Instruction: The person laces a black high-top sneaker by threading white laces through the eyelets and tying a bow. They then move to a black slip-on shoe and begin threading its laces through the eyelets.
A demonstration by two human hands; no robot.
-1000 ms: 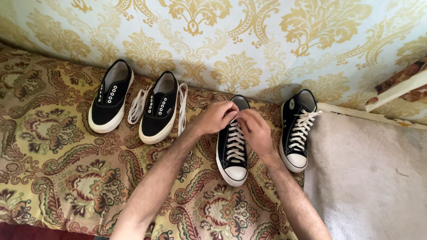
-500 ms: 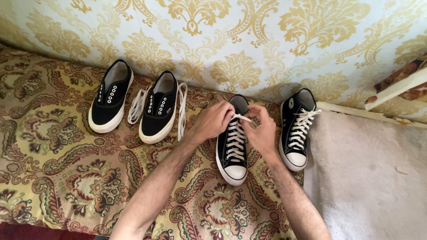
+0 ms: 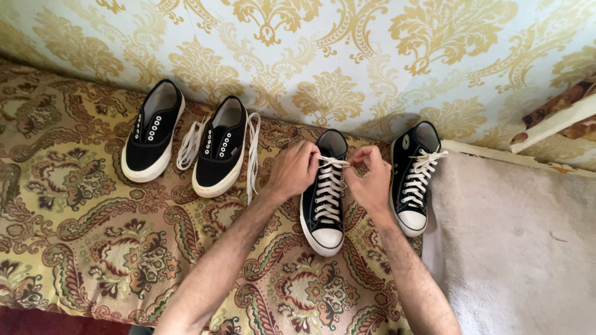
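Two hands at one black high-top sneaker (image 3: 324, 198), mid-mattress: left hand (image 3: 293, 169) and right hand (image 3: 371, 180) each pinch a white lace (image 3: 335, 162) end at the collar. Lacing judged nearly finished; tensioning evenly comes next. Laced mate (image 3: 415, 180) right, two unlaced low-tops (image 3: 186, 139) far left.

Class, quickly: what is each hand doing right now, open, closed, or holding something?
Left hand: closed, pinching the white lace at the top of the black high-top sneaker.
Right hand: closed, pinching the same lace's other end.
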